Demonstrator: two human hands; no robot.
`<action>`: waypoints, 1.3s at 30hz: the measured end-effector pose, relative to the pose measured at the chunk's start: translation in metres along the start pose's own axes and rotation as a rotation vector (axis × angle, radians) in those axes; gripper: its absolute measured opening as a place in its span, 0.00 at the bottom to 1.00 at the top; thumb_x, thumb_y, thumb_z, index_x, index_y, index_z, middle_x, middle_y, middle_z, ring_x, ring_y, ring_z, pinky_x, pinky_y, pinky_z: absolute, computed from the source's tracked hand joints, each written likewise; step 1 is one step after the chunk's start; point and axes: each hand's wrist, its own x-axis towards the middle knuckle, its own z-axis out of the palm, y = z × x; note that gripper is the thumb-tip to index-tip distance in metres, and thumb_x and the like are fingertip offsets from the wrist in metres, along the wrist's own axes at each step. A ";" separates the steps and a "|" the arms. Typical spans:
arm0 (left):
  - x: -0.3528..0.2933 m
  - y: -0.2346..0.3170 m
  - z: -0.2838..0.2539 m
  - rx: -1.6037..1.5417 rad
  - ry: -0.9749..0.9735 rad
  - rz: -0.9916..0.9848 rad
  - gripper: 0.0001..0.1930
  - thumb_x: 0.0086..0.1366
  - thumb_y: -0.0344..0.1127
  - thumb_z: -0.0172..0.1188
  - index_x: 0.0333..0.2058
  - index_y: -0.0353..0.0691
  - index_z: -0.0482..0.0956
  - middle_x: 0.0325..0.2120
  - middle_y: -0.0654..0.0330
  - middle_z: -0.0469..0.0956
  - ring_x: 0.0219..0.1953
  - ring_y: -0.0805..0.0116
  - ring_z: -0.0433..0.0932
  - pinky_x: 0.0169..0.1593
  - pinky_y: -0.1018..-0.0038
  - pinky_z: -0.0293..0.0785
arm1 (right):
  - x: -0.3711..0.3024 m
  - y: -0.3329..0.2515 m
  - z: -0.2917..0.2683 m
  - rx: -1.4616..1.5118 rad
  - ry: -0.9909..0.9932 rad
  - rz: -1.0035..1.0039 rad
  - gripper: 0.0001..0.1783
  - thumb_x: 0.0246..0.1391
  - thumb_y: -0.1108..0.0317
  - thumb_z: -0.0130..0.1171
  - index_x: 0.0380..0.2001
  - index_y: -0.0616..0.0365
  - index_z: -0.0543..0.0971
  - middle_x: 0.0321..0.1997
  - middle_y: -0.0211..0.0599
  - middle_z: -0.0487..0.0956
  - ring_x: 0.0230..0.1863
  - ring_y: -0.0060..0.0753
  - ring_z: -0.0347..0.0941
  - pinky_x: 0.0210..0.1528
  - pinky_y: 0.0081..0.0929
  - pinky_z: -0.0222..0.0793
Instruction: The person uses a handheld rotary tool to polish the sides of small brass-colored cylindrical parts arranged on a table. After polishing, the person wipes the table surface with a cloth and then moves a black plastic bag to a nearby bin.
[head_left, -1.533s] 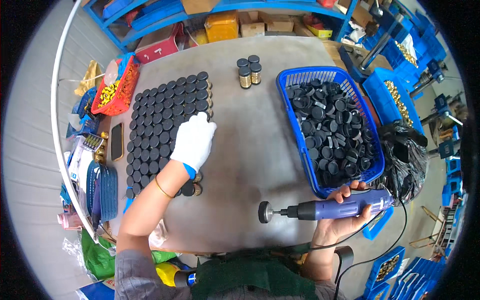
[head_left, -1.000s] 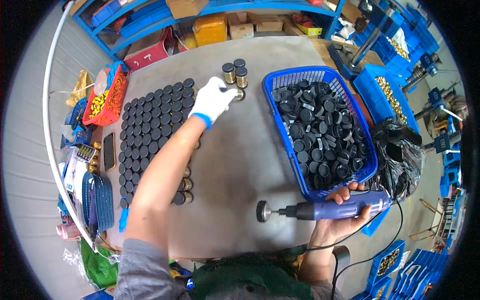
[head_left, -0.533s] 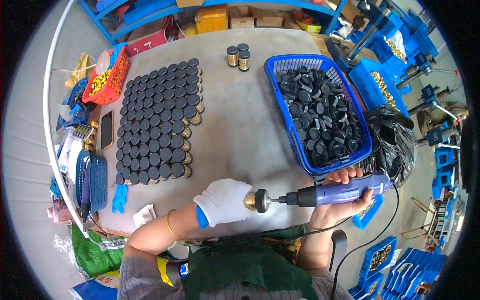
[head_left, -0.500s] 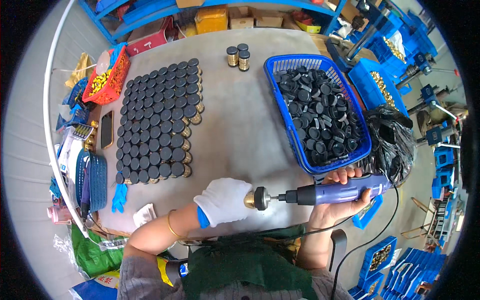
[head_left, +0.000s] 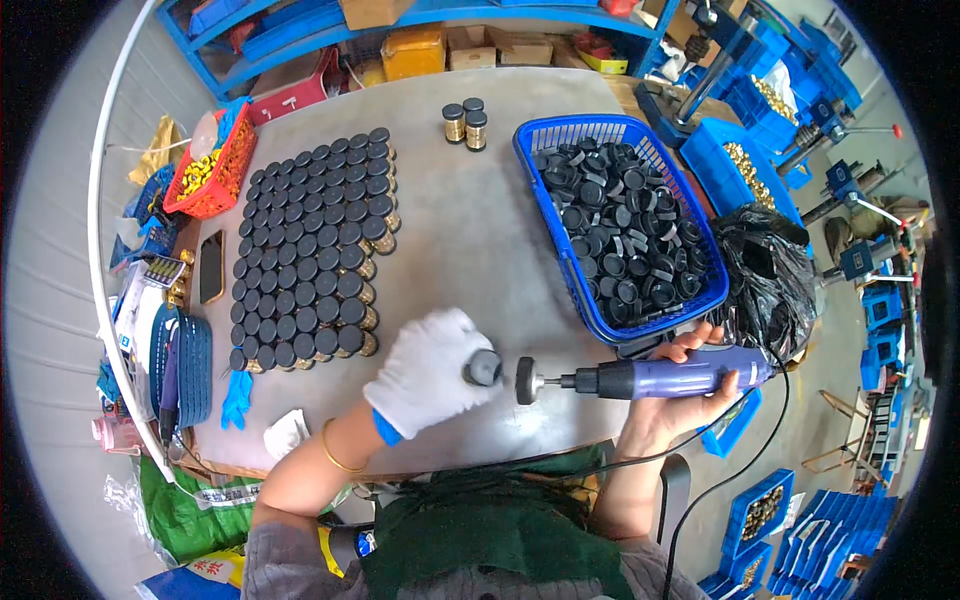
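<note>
A: And here we are: the left hand (head_left: 432, 375), in a soft white knit-looking glove, has its grip wrapped around a capped cylinder (head_left: 484, 367), the black, disc-like end turned toward the right!

B: Where does that put it, exactly?

A: Low over the near part of the surface (head_left: 470, 240), a dull, smooth grey, with the cylinder just beside the tool's round black head (head_left: 525, 381). There's a slim gap, so no contact!

B: And the right hand?

A: Bare, this one! The right hand (head_left: 662, 422) has its grip curled about a purple power tool (head_left: 665, 380), glossy plastic narrowing to a black collar and a thin metal shaft, lying nearly level.

B: What about the rest of the field?

A: Over on the left, tight ranks of standing cylinders (head_left: 310, 245), matte black lids above ridged, brassy sides. Near the far edge, a trio of the same kind (head_left: 476, 120), huddled upright!

B: And on the right?

A: A lattice-walled blue plastic basket (head_left: 590, 128), heaped with loose black caps (head_left: 625, 230), shallow and round, tumbled every way. Right beside it, a crinkled, shiny black bag (head_left: 768, 280).

B: Anything by the left edge?

A: A flat, dark phone (head_left: 212, 266), a limp blue glove (head_left: 236, 398) and a crumpled white wad (head_left: 286, 433)!
</note>
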 end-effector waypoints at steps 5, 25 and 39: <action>-0.006 -0.018 -0.013 -1.051 -0.256 -0.537 0.17 0.53 0.43 0.65 0.35 0.37 0.78 0.25 0.67 0.76 0.24 0.83 0.70 0.26 0.83 0.67 | 0.004 -0.008 -0.006 0.051 -0.055 0.001 0.26 0.47 0.53 0.58 0.43 0.60 0.68 0.40 0.40 0.72 0.36 0.33 0.69 0.36 0.26 0.71; -0.008 -0.013 0.018 -0.152 -0.278 -0.291 0.23 0.47 0.56 0.63 0.29 0.42 0.74 0.26 0.51 0.77 0.31 0.50 0.77 0.34 0.60 0.72 | -0.007 0.031 -0.007 -0.118 0.019 0.021 0.26 0.47 0.52 0.58 0.43 0.58 0.68 0.42 0.38 0.73 0.35 0.33 0.68 0.35 0.25 0.69; 0.040 -0.110 -0.029 0.574 0.006 -0.244 0.10 0.53 0.37 0.60 0.34 0.43 0.76 0.32 0.54 0.71 0.35 0.57 0.74 0.34 0.64 0.73 | 0.000 0.031 -0.008 -0.039 0.003 0.085 0.27 0.49 0.54 0.58 0.47 0.58 0.65 0.43 0.38 0.71 0.34 0.31 0.65 0.33 0.26 0.66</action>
